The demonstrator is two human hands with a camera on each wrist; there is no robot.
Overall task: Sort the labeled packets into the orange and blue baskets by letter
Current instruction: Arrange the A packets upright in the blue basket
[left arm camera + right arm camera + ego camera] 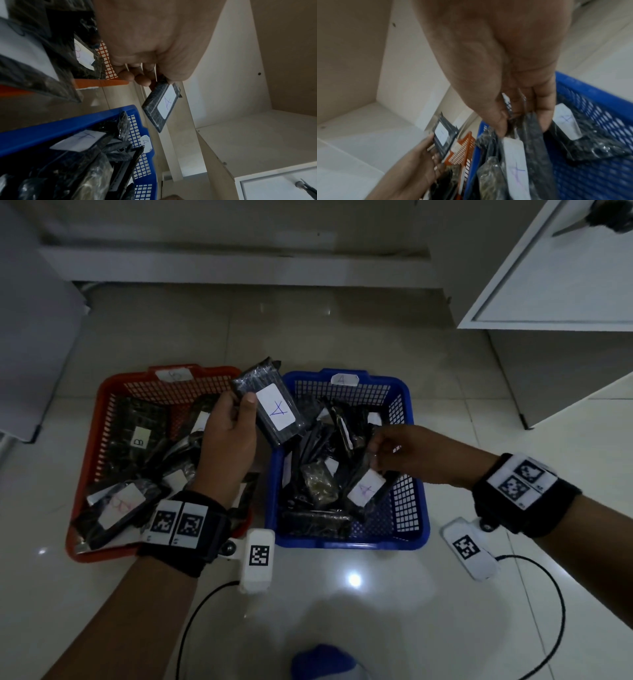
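Left hand (227, 436) holds an A packet (270, 409) over the gap, due right into the blue basket (416, 508); right hand (400, 451) pinches a packet there.

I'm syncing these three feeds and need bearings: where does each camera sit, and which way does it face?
Head: worn on the head, looks down at orange basket, blue basket; both forearms show.
Left wrist: along left hand gripping A packet.
Right wrist: along right hand into the blue basket.
All three share the A packet.

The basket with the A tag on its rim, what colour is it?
Blue. The basket shows best in the head view, with its white A tag on the far rim.
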